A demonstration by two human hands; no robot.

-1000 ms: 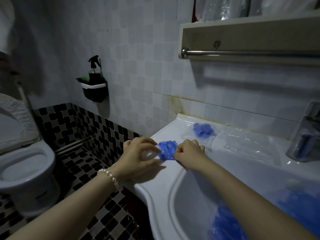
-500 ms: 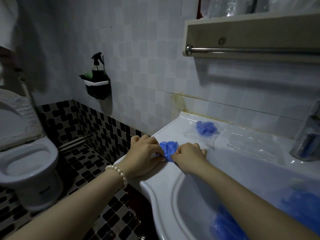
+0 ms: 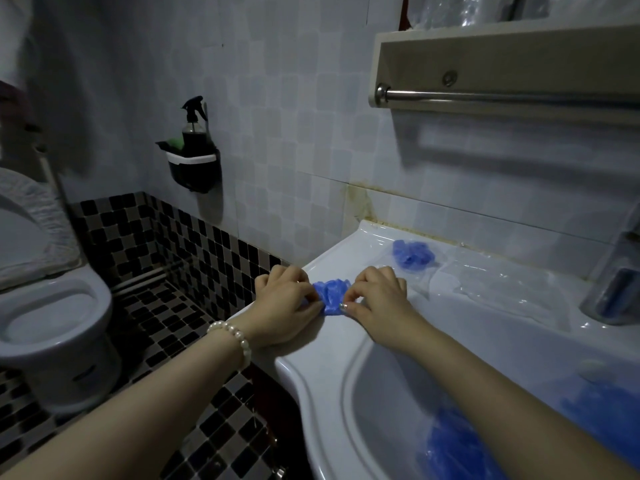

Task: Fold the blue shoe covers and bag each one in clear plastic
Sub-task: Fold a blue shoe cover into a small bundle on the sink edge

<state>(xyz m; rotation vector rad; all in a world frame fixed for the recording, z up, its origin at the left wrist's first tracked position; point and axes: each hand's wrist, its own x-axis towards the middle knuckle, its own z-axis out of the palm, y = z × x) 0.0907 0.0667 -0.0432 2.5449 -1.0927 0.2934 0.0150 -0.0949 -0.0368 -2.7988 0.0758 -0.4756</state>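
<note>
You have one sink (image 3: 346, 358) under your arms, its basin below and right of your fingers, with a blurred heap of blue covers (image 3: 450, 445) in it and more blue at the far right; how many lie there you cannot tell. One toilet (image 3: 52, 323) stands well left of your fingers, across the checked floor. One shelf (image 3: 502, 64) with a rail hangs above and right of them. Clear bags (image 3: 502, 285) lie flat on the worktop (image 3: 363, 244) right of your fingers; their count is unclear. One bagged cover (image 3: 412, 252) sits just beyond your right fingers. One spray bottle (image 3: 194, 129) hangs in a wall holder, up and left.

Your fingers work at the worktop's left edge; past your left knuckles it drops to the floor, while bare rim lies toward you and toward the bags.

Two hands: your left hand (image 3: 287, 303) and right hand (image 3: 377, 299) each pinch an end of one cover (image 3: 332, 294), pressed on the rim between them.

Compared with a second ago, your hands have drawn slightly apart and the cover lies flatter on the rim.
</note>
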